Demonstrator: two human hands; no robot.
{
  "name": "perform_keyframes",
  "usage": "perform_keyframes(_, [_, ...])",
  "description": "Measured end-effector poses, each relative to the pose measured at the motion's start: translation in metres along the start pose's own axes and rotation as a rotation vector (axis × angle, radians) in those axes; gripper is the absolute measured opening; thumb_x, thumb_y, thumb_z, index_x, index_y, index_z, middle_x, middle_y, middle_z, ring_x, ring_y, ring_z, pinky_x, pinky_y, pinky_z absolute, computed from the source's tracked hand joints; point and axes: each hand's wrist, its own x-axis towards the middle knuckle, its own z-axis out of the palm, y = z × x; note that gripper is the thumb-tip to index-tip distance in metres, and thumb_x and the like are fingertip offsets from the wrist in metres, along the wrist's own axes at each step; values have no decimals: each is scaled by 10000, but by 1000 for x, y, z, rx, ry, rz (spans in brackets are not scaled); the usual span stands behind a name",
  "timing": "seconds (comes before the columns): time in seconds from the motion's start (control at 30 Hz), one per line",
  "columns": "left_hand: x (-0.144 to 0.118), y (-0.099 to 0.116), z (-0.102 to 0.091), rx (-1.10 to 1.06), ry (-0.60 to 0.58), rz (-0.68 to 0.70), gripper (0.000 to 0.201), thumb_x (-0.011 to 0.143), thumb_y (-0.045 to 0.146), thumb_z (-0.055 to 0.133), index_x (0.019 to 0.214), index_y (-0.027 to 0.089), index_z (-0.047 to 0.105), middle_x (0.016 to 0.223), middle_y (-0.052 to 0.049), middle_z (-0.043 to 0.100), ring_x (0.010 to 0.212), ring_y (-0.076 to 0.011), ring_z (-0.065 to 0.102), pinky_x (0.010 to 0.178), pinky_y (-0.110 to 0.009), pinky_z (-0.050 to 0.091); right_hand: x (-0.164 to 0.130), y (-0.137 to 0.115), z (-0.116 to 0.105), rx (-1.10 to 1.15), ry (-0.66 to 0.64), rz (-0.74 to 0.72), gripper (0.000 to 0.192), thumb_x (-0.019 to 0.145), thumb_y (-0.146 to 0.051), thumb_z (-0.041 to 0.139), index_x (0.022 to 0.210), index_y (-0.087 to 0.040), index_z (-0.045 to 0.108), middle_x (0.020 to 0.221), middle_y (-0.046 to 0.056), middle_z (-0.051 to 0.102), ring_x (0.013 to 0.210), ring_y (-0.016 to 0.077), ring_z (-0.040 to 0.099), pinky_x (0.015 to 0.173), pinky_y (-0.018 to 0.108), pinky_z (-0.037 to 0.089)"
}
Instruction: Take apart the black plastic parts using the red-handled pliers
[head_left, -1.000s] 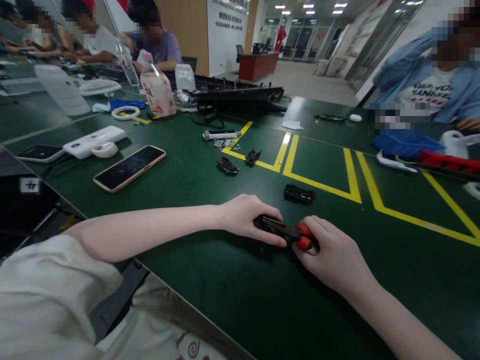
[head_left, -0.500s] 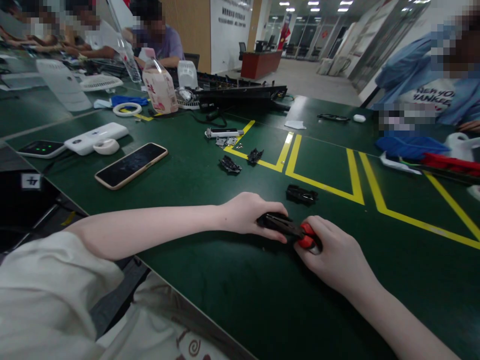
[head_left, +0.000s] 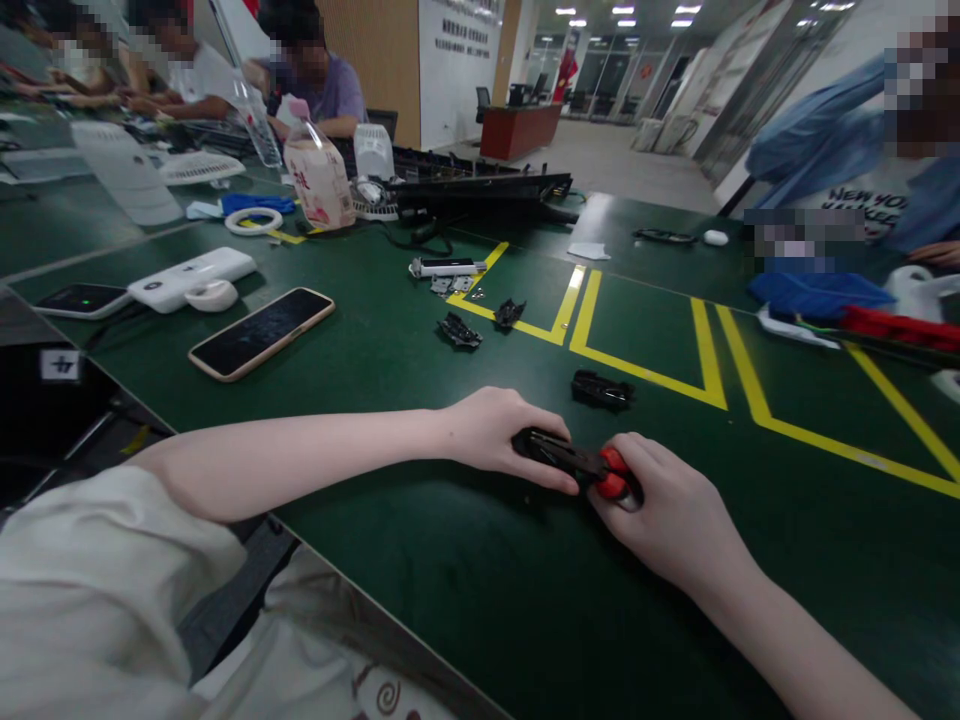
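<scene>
While both hands stay low on the green table (head_left: 420, 560), little has shifted over the last second: the small black part (head_left: 541, 446) has crept only slightly between the earlier frames and this one, and the red-handled tool (head_left: 611, 474) sits at much the same angle, so I read the work as steady rather than finished. Left hand (head_left: 499, 432) lies palm down, fingers curled over the black part and pinning it to the tabletop, forearm stretched flat across the table from the left. Right hand (head_left: 667, 510) is closed around the tool's red handle, wrist slightly raised, the dark tip meeting the black part just beside the left thumb. Just beyond the hands, another black piece (head_left: 601, 390) lies apart from them; two more black fragments (head_left: 459, 331) sit farther out by the yellow floor-tape lines (head_left: 645, 370). A phone (head_left: 261, 333) lies face up well to the left, near a white power strip (head_left: 191, 280). Other people sit at the far and right edges.
</scene>
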Motion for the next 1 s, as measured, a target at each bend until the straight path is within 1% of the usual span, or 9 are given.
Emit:
perform_keyframes(0.13, [0, -1, 0, -15, -19, 0, 467, 836, 626, 693, 1069, 221, 719, 843, -6, 735, 712, -136, 637, 640, -224, 379, -2, 2, 0, 25, -14, 23, 104, 798, -306, 577, 814, -205, 557, 770, 54, 608, 653, 204, 574, 557, 323, 455])
perform_keyframes(0.3, [1, -1, 0, 10, -26, 10, 472, 852, 607, 689, 1124, 221, 696, 862, -10, 739, 732, -142, 648, 654, -222, 389, -2, 3, 0, 34, -40, 45, 98, 805, -307, 579, 807, -213, 549, 770, 48, 610, 653, 202, 577, 560, 320, 457])
perform_keyframes(0.43, [1, -2, 2, 47, -11, 18, 501, 845, 594, 704, 1180, 224, 672, 902, -13, 748, 752, -147, 663, 661, -223, 398, -1, 0, -2, 33, -30, 39, 100, 814, -310, 573, 805, -215, 542, 769, 50, 613, 663, 206, 582, 567, 321, 454])
perform_keyframes(0.63, [0, -3, 4, 53, 26, 15, 504, 831, 579, 726, 1182, 223, 668, 957, -30, 760, 804, -166, 687, 681, -232, 424, 0, -3, -5, 43, -30, 30, 85, 823, -298, 558, 796, -225, 525, 755, 49, 613, 659, 199, 569, 570, 313, 438])
perform_keyframes(0.7, [0, -3, 4, 59, 28, 26, 489, 837, 579, 719, 1171, 225, 672, 940, -27, 761, 790, -162, 687, 676, -232, 424, 0, -3, -5, 35, -21, 22, 81, 821, -293, 557, 788, -230, 517, 749, 48, 608, 663, 203, 568, 571, 313, 431])
perform_keyframes(0.9, [0, -2, 4, 57, -22, 79, 445, 873, 592, 667, 1074, 198, 710, 811, -10, 742, 682, -132, 648, 673, -240, 415, -3, 0, -1, 23, -9, 1, 72, 793, -280, 573, 801, -223, 531, 764, 47, 608, 668, 199, 562, 576, 314, 433])
perform_keyframes(1.0, [0, -2, 2, 9, -53, 82, 438, 867, 584, 678, 1080, 202, 711, 799, -4, 736, 678, -126, 642, 669, -234, 415, -6, 5, 3, 41, 11, -21, 74, 798, -285, 576, 804, -224, 534, 765, 44, 605, 667, 197, 559, 578, 316, 433])
